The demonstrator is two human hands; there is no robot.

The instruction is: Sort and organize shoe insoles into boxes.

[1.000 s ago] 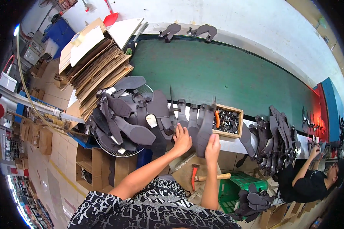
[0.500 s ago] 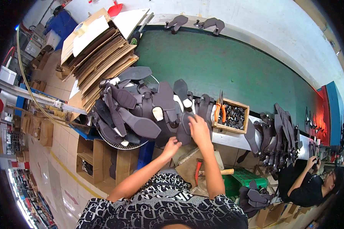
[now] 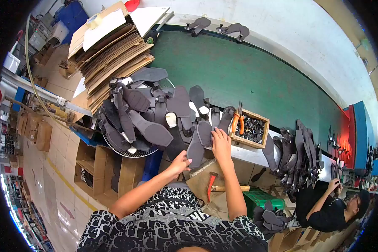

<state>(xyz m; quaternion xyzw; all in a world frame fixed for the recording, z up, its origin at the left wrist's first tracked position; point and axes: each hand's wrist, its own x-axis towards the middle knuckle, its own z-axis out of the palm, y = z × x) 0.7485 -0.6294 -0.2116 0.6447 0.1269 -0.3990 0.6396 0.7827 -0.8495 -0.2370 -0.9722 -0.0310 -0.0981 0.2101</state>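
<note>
A heap of dark grey shoe soles and sandal parts (image 3: 145,113) lies at the near edge of a long green belt (image 3: 256,84). My right hand (image 3: 220,143) rests flat on one dark sole (image 3: 203,132) by the heap's right side. My left hand (image 3: 181,161) sits lower, its fingers closed on the heel end of another dark sole (image 3: 195,151) that tilts off the table edge. Both forearms come up from the lower edge over a black-and-white patterned garment.
A wooden box of small black parts (image 3: 252,128) with orange-handled pliers (image 3: 238,122) sits right of my hands. A red-headed hammer (image 3: 222,187) lies below. Flattened cardboard (image 3: 113,50) is stacked at left. Another person (image 3: 332,206) sits at lower right beside more soles (image 3: 296,153).
The view has shifted closer to the heap. My left hand has dropped from the sole pile to the table edge, and my right hand has slid slightly right over the soles.
</note>
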